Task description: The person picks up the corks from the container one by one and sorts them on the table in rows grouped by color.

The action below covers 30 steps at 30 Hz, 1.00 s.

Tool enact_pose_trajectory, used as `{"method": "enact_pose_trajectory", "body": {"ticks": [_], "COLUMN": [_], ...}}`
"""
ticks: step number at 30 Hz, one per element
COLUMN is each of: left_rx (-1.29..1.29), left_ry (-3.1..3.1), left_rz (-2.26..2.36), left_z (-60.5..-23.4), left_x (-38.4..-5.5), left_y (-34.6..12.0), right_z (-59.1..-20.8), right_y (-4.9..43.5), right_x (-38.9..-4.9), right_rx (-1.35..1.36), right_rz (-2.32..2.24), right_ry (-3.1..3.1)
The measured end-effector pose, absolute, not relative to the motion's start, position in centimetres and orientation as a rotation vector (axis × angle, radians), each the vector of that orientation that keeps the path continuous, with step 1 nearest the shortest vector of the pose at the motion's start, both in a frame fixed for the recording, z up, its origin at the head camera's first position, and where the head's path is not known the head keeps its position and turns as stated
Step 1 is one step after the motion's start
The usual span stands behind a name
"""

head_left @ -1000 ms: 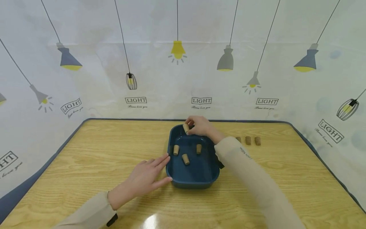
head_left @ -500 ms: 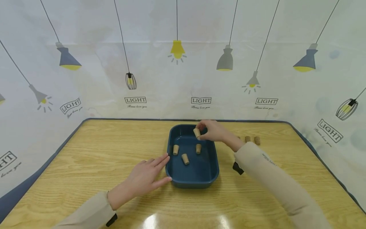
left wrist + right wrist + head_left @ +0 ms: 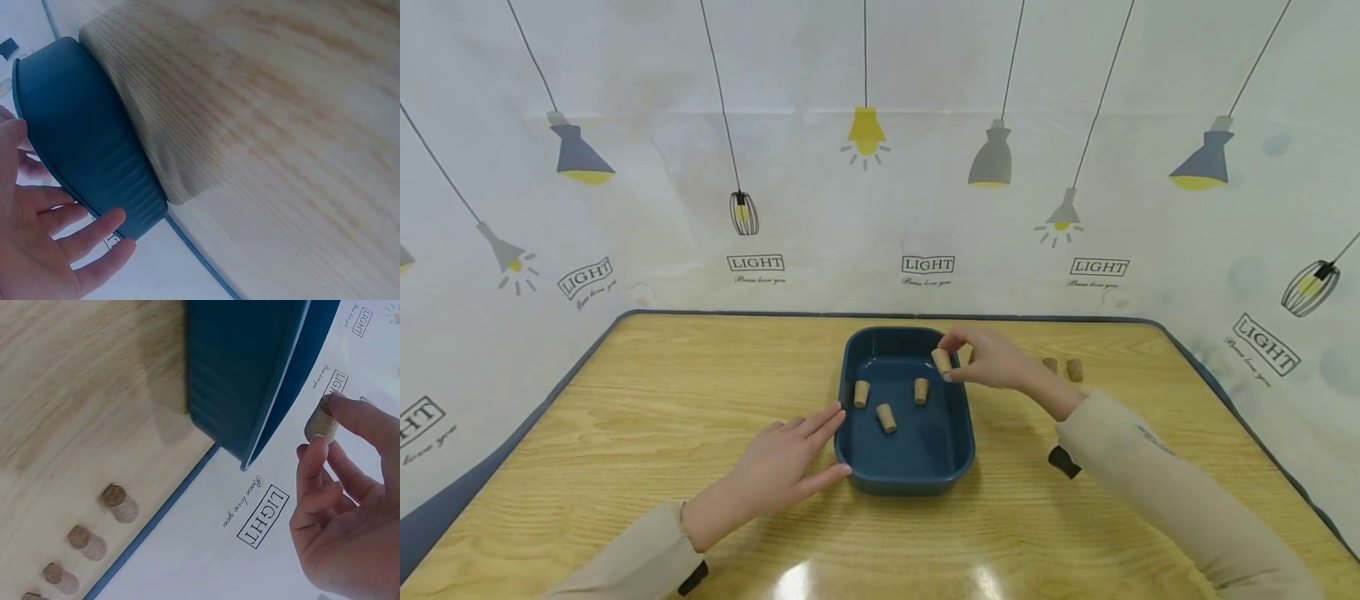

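Observation:
A deep blue rectangular dish (image 3: 895, 467) stands on the wooden table. Inside it lie three cork stoppers, one at the left (image 3: 862, 393), one at the right (image 3: 921, 391) and one lower between them (image 3: 887, 418). My right hand (image 3: 992, 360) pinches another cork stopper (image 3: 320, 423) between thumb and fingers, raised over the dish's far right rim. With fingers extended, my left hand (image 3: 775, 468) rests its fingertips against the dish's left side. The left wrist view shows these fingers (image 3: 94, 237) spread along the rim.
To the right of the dish, more cork stoppers (image 3: 1074, 370) stand in a row, partly hidden by the right forearm; the right wrist view shows several, the nearest cork (image 3: 120, 503) close to the table's edge. A white backdrop (image 3: 820, 192) printed with lamps rises behind the table.
My right hand has moved from the dish's far left part to its right rim, slightly nearer to me, still holding the cork. The left hand and the corks in the dish have stayed put.

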<state>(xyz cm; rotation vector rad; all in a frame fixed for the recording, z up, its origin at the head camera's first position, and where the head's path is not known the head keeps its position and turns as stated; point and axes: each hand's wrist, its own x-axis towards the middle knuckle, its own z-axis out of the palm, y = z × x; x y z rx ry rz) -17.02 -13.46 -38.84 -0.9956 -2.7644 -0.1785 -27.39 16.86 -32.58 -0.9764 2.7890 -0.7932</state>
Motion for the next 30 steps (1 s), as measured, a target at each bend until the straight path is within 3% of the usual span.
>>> {"method": "enact_pose_trajectory", "body": {"ticks": [30], "left_rx": [-1.002], "left_ry": [-2.756], "left_rz": [-0.217], "left_z": [-38.9], "left_x": [-16.9], "left_y": [-13.5], "right_z": [-37.2], "right_y": [23.5], "right_x": [-25.4], "right_rx": [-0.908], "right_rz": [-0.841], "right_ry": [2.822]}}
